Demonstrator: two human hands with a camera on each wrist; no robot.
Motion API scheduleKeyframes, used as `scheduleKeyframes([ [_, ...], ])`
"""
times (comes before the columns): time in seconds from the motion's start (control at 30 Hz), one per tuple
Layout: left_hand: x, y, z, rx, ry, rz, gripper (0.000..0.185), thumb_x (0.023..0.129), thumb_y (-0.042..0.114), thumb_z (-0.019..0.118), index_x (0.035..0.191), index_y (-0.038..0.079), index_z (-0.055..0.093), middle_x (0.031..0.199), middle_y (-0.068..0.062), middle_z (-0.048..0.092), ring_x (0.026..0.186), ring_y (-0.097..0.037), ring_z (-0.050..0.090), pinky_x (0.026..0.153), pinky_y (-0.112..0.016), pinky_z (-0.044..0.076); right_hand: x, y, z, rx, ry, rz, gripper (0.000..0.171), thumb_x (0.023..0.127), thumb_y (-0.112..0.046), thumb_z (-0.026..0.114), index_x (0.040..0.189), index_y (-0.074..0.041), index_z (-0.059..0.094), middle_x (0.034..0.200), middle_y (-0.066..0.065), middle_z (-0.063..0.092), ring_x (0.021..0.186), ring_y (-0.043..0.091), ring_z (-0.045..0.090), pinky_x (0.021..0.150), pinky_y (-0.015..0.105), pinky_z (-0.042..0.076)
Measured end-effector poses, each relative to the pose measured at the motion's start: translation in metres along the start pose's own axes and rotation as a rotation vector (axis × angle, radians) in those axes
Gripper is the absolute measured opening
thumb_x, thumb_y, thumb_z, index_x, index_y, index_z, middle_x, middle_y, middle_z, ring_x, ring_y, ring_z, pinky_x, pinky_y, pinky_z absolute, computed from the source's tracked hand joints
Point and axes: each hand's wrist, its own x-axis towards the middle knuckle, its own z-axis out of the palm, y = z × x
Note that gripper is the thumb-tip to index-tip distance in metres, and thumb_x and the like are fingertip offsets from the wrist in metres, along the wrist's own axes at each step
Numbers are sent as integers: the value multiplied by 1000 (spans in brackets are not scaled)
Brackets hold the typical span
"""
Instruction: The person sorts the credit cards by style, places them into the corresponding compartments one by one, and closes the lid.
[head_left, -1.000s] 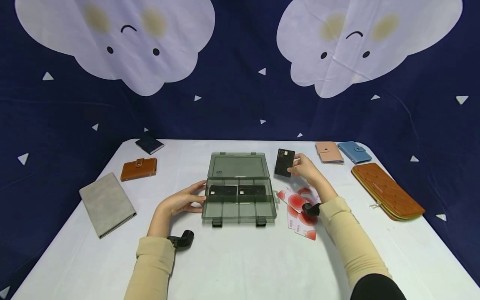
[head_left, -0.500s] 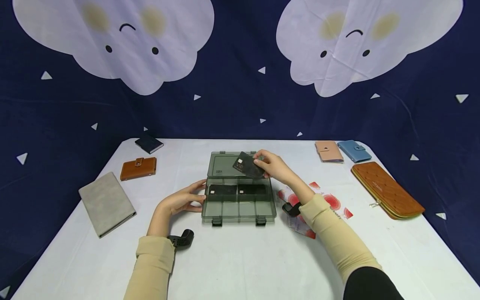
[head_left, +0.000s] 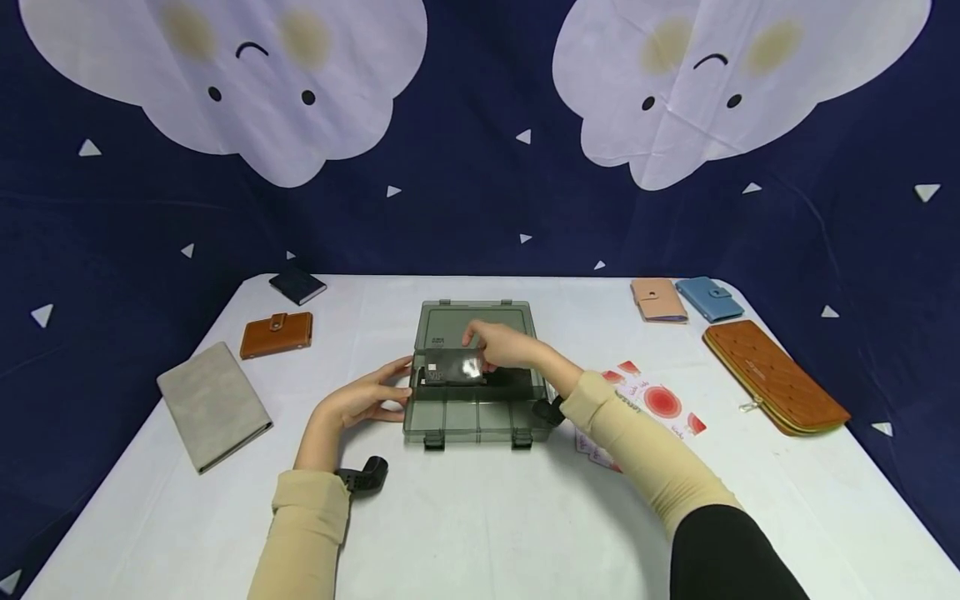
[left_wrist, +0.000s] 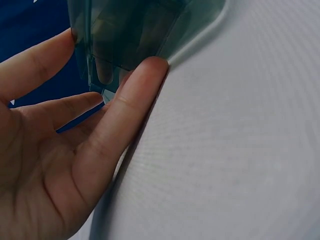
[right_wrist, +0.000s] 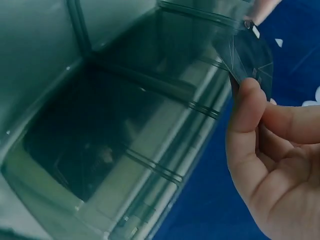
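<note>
Card placement is the step in hand: the right hand pinches a black VIP card between thumb and fingers and holds it tilted over the rear left compartment of the smoky translucent organizer box, whose lid lies open behind it. The left hand rests with straight, relaxed fingers against the box's left wall, steadying it on the white table; the two hands are apart, one at each end of that compartment. Dark cards seem to lie already in the rear row, though how many is hard to tell. The next move, as I judge it, calls for levelling the card between the divider walls and letting go. Red-and-white cards lie just right of the box.
</note>
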Motion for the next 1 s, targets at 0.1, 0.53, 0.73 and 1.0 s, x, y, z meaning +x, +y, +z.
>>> scheduleKeyframes([
  [0.1, 1, 0, 0, -1, -4, 1, 79, 89, 6, 55, 150, 9, 4, 152, -20, 1, 92, -18, 58, 79, -35, 55, 3, 0, 5, 11, -11, 15, 28, 90, 13, 39, 109, -4, 49, 99, 15, 57, 71, 20, 57, 69, 34, 53],
  [0.53, 0, 0, -1, 0, -9, 5, 80, 89, 7, 56, 150, 10, 3, 153, -19, 1, 96, -20, 58, 80, -35, 55, 5, -5, 12, -32, -143, 51, 29, 94, 7, 34, 116, -7, 46, 104, 12, 52, 74, 23, 52, 66, 35, 46],
  [0.73, 0, 0, -1, 3, -6, 1, 80, 89, 7, 55, 149, 9, 3, 152, -20, 1, 93, -18, 59, 80, -35, 55, 3, -6, 9, -59, -174, 74, 33, 96, -3, 41, 128, -8, 48, 93, 11, 57, 74, 24, 53, 62, 34, 44],
  [1.0, 0, 1, 0, 6, -2, 4, 79, 89, 6, 55, 149, 8, 4, 152, -21, 2, 92, -18, 59, 79, -35, 55, -7, 7, -4, 3, -131, 50, 35, 96, -10, 47, 131, -8, 47, 106, 14, 59, 80, 27, 54, 66, 37, 45],
])
